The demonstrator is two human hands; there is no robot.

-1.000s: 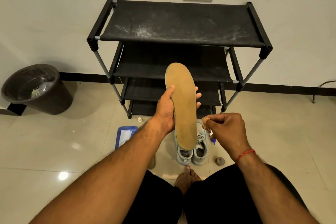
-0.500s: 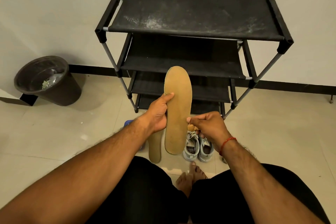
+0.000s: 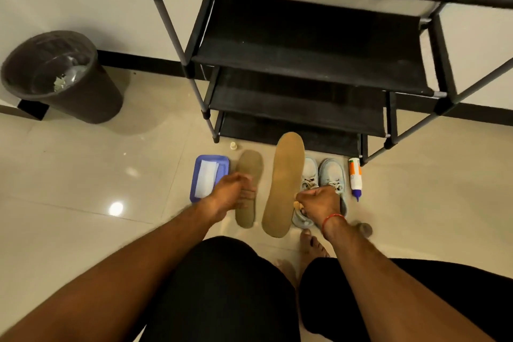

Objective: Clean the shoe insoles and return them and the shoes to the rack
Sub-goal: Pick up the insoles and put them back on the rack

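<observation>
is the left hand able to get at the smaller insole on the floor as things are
Probably yes: the left hand is right over the smaller insole, with nothing between them. The larger insole, gripped by the right hand, is off to the side.

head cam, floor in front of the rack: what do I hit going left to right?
On the floor: dark bin → blue tray → smaller insole → larger insole → pair of pale shoes → white bottle.
</observation>
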